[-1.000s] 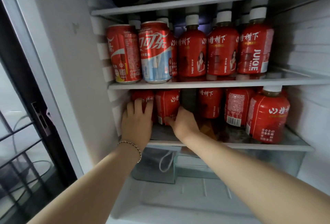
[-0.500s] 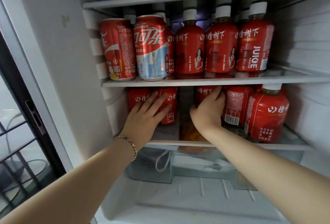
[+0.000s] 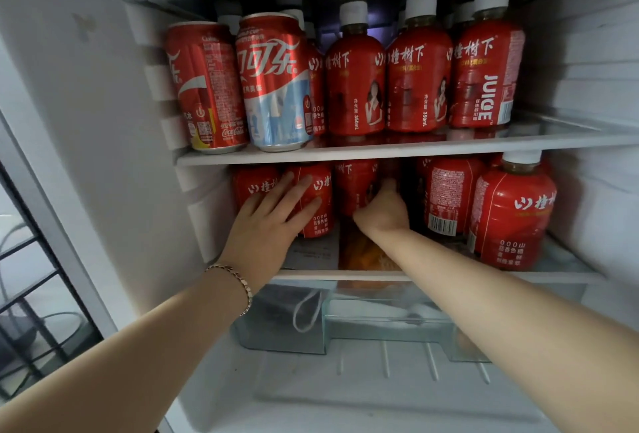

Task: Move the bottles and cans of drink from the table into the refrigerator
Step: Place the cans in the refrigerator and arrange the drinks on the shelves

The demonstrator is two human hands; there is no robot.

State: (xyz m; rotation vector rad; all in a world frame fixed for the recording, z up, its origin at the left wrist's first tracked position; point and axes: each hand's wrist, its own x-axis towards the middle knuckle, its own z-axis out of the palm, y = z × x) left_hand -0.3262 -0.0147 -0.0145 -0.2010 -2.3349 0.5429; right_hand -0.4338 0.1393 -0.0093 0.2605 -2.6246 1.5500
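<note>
Red juice bottles with white caps fill two shelves of the open refrigerator. On the lower shelf, my left hand lies flat with straight fingers against the two leftmost bottles. My right hand curls round the right side of the middle bottle, its fingertips hidden in the dark gap behind. Two more bottles stand to the right. The upper shelf carries two cola cans and a row of bottles.
An orange packet lies on the lower shelf under my right wrist. Below it sits a clear drawer with a looped strap hanging in front. The fridge's white side wall is to the left, a barred window beyond.
My right hand has gone from resting on the middle bottle to curling round it, and the bottle has slid left towards the two under my left hand. The view moved closer.
</note>
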